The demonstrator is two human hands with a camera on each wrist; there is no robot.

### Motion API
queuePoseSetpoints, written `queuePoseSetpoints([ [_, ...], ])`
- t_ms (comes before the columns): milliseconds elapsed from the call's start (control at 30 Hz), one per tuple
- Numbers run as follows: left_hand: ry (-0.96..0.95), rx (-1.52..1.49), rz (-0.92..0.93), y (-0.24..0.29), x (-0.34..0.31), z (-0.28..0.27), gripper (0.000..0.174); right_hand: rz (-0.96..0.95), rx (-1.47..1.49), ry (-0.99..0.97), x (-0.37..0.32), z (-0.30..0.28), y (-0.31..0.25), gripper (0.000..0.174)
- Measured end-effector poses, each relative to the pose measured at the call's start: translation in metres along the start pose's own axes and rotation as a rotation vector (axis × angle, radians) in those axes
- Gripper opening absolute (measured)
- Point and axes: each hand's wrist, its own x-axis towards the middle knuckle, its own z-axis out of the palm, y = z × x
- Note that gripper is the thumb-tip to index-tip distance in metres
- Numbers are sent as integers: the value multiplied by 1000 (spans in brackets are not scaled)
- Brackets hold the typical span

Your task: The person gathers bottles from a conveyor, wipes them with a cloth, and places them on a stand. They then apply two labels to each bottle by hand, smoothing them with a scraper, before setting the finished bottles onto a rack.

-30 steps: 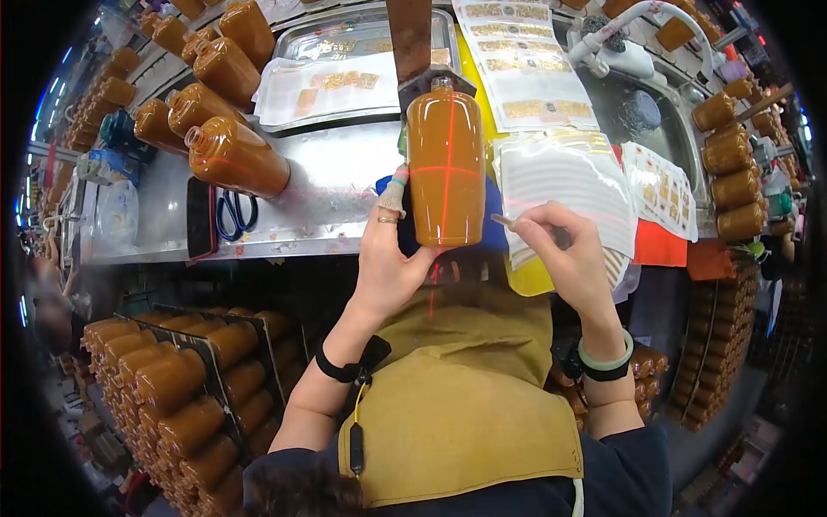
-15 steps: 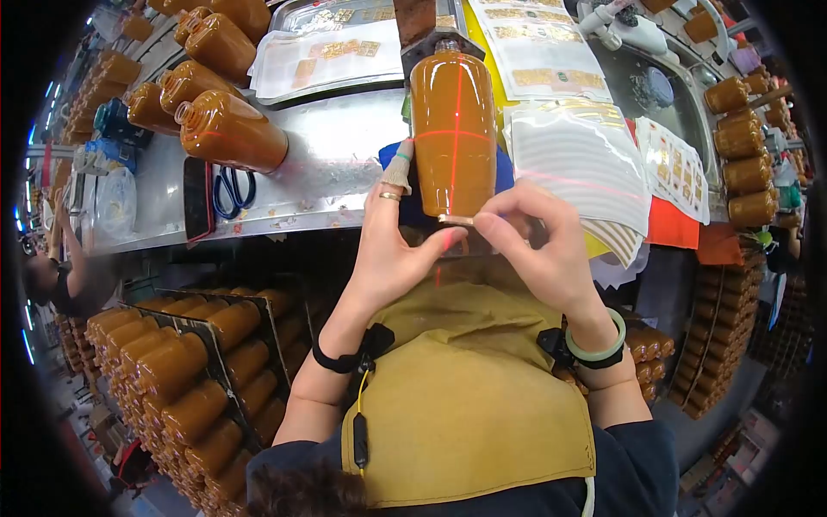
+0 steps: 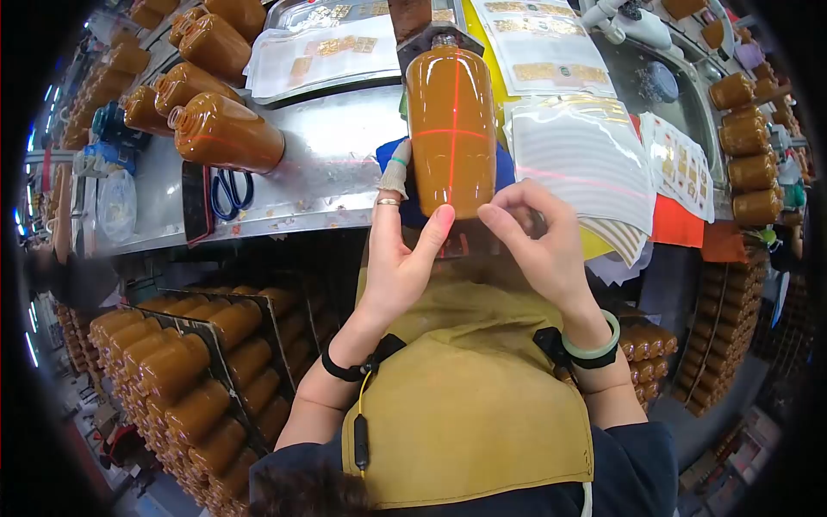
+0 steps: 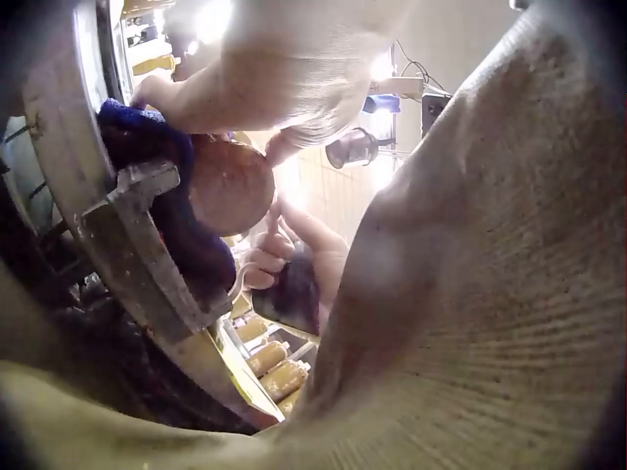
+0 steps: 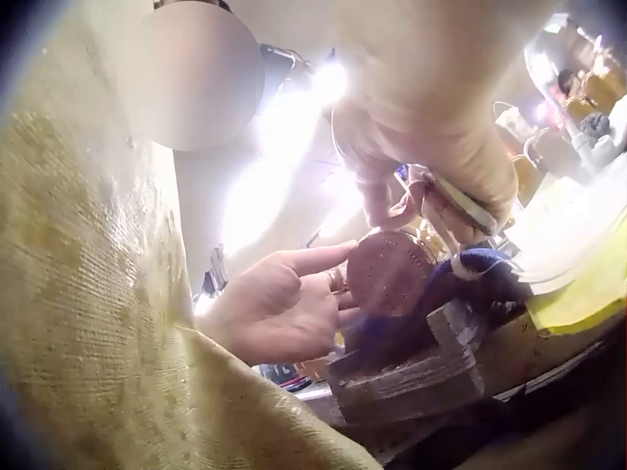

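Observation:
A glossy amber-brown bottle (image 3: 451, 129) lies with its neck away from me and its base toward me. A red laser cross falls on its upper side. My left hand (image 3: 394, 258) holds its lower left, fingers along the side and thumb tip on the base edge. One left finger wears a cloth cover. My right hand (image 3: 538, 237) is bent at the lower right corner, thumb and forefinger drawn together at the base rim. In the right wrist view a thin pale strip (image 5: 465, 201) shows within its fingers. The round base (image 5: 390, 274) faces the right wrist camera.
A blue cloth (image 3: 415, 207) lies under the bottle. To the right are striped sheets (image 3: 577, 159) and gold decal sheets (image 3: 685, 164). More bottles (image 3: 228, 129) and blue-handled scissors (image 3: 231, 194) are on the left. Stacked bottles (image 3: 172, 353) fill a rack below the metal table edge (image 3: 284, 233).
My right hand has come left from over the sheets to the bottle's base. The small strip seen between both hands no longer shows in the head view. My left thumb has moved onto the base edge.

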Motion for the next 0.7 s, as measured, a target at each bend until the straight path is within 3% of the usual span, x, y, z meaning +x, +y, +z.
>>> queuePoseSetpoints([
  [400,24,-10,12,-6,1,1,71,9,-19,12,0,1,3,15],
  [567,12,105,124,-19,2,-3,73,14,-4,13,0,1,-1,14],
  [700,59,13,41,-8,1,5,71,-31,-57,29,2,4,1,15],
])
